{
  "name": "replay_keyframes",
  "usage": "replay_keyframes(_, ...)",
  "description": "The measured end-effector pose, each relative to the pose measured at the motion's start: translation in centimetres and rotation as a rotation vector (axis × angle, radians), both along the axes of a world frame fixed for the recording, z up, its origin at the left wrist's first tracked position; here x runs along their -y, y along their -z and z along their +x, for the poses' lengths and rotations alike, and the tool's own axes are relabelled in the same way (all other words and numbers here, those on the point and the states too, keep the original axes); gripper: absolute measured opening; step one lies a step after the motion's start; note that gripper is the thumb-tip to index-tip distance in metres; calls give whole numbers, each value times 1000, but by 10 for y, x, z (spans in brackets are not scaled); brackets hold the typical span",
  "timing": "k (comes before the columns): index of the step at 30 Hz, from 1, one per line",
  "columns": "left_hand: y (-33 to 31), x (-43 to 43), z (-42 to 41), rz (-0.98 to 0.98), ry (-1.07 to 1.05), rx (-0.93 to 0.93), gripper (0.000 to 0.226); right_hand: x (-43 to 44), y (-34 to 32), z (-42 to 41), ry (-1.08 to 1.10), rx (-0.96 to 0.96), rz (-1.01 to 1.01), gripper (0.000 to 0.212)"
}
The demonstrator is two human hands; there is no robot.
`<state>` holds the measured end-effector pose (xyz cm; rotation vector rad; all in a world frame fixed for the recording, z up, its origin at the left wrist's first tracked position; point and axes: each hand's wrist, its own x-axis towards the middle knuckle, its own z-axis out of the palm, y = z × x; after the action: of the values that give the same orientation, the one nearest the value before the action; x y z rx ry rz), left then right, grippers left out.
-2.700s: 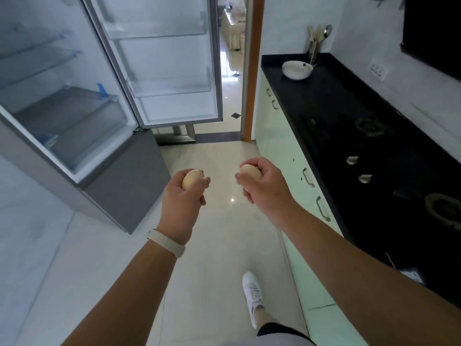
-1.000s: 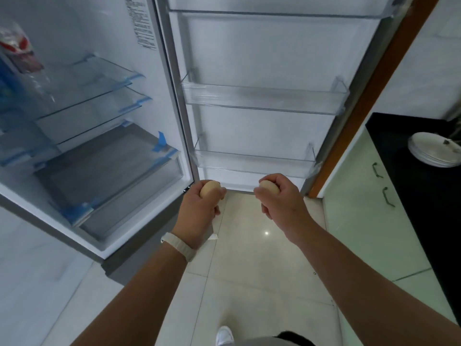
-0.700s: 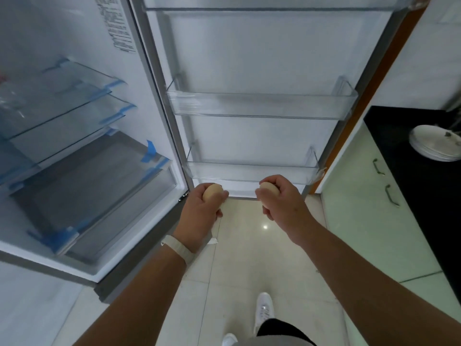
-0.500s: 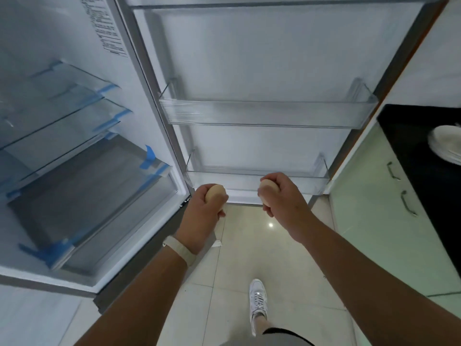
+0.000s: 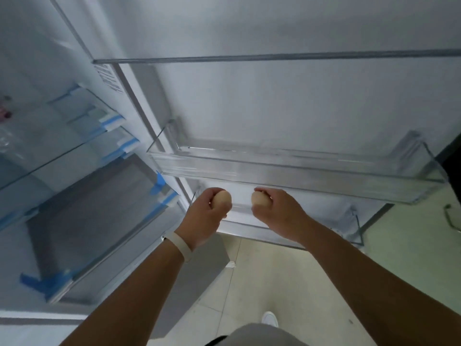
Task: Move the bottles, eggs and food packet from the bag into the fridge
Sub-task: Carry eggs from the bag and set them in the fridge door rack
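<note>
a: list the containers, left to right.
b: fridge compartment, door open. glass shelves (image 5: 62, 151): something sits at the far left edge, too blurred to identify. drawer (image 5: 94, 221) below them: nothing shows through its cover. middle door bin (image 5: 287, 173): reads empty. lower door bin (image 5: 354, 228): partly hidden behind the hands, and the visible part reads empty.

a: where are the eggs?
b: one per hand. the left hand (image 5: 205, 218) has its fingers curled round the left egg (image 5: 222, 199), with the egg's upper end exposed. the right hand (image 5: 277, 213) grips the right egg (image 5: 259, 199) the same way. the eggs are side by side and apart, just below the middle door bin and in front of the lower one.

a: materials and shapes?
b: shelves: flat glass with pale front trims, and blue tape (image 5: 159, 181) at the corners. drawer: grey, translucent, box-shaped. bins: clear rigid plastic, long troughs with rounded ends. wristband (image 5: 178, 247): pale, matte, on the left wrist. eggs: smooth, beige, oval. floor (image 5: 262, 283): glossy pale tile, with a white shoe (image 5: 270, 318) on it.

a: what differs from half a second earlier?
b: the door fills more of the view. the hands stood at the lower bin's front lip; they now sit higher, close under the middle bin. both grips are unchanged. the plates at the right have left the view.
</note>
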<state>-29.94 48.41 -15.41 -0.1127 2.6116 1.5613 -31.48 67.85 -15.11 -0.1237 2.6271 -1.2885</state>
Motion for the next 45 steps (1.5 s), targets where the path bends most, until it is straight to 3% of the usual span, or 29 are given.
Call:
replay_keyframes(4,6,1,-22,-188,43,29,3,-4,3,-17,-85,125,245,32)
replay_keyframes(6,9,0,-33,-223,98,55,24,-5,3,-22,-188,181,321,33)
replay_keyframes(8,12,1,-43,-252,130,107,27,-5,5,-29,-272,225,373,33)
replay_keyframes(15,30,10,-69,-567,420,263,25,2,39,-46,-359,317,420,38)
replay_keyframes(18,34,7,-74,-670,453,266,27,6,43,-50,-390,277,448,30)
replay_keyframes(22,42,6,-83,-823,648,307,25,15,39,-50,-417,252,469,28)
replay_keyframes(37,63,4,-95,-693,532,448,45,23,52,-53,-363,249,505,27)
replay_keyframes(45,68,5,-96,-655,512,422,41,21,60,-55,-368,227,466,25)
